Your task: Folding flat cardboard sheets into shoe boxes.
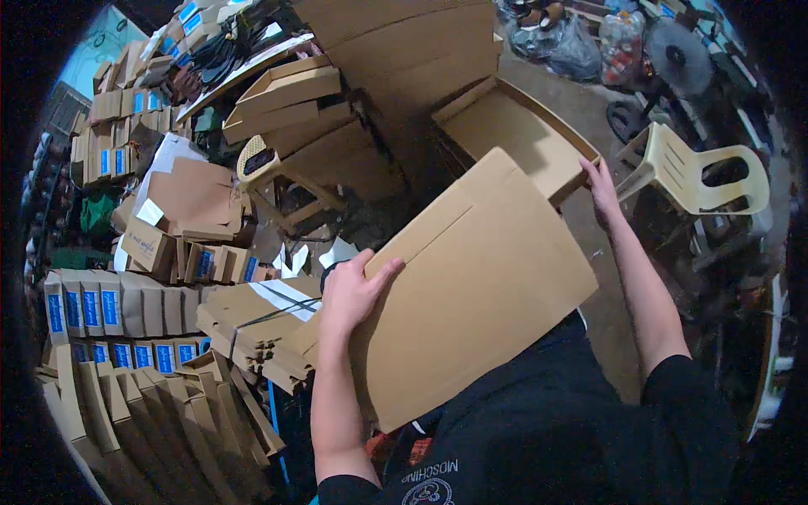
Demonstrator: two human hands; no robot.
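Observation:
My left hand (353, 290) grips the left edge of a large flat brown cardboard panel (480, 290), thumb lying on its face. The panel tilts in front of my body and has a slit-like line near its upper left. Just beyond it is a shallow open cardboard box (512, 126), its inside facing up. My right hand (600, 194) holds that box by its right corner, fingers closed over the rim. The panel overlaps the box's near side, so I cannot tell whether the two are joined.
A strapped bundle of flat cardboard (252, 324) lies left of my left forearm. Folded cartons (160, 421) fill the lower left. Tall cardboard sheets (404, 59) stand ahead. A cream plastic chair (703, 172) is at right, a yellowish stool (282, 181) at left, and a fan (680, 57) far right.

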